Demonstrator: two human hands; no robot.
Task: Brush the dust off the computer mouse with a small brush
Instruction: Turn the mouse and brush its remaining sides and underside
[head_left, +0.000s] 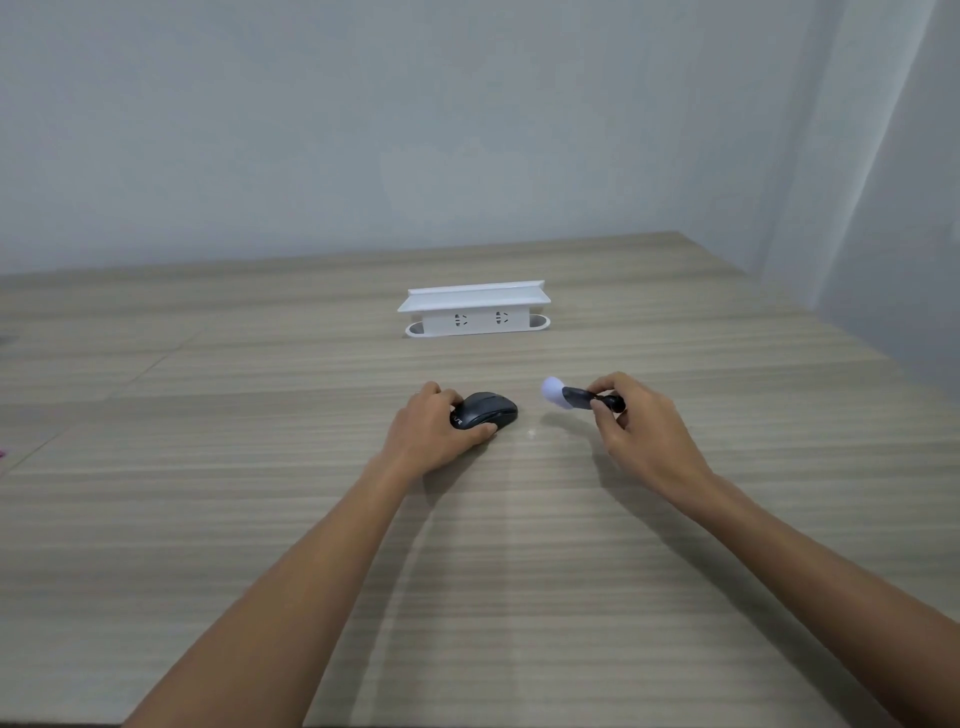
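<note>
A dark grey computer mouse (488, 408) lies on the wooden table (260, 467), near its middle. My left hand (434, 431) grips the mouse from its left side, thumb along the near edge. To the right, my right hand (641, 434) pinches the black handle of a small brush (576, 399). The brush's white bristle head points left toward the mouse, with a gap of table between them. The brush is held slightly above the table.
A white socket box (475, 312) with a flat lid stands behind the mouse. The grey wall rises at the table's far edge, and a curtain hangs at the right. A small white speck (531, 432) lies between my hands.
</note>
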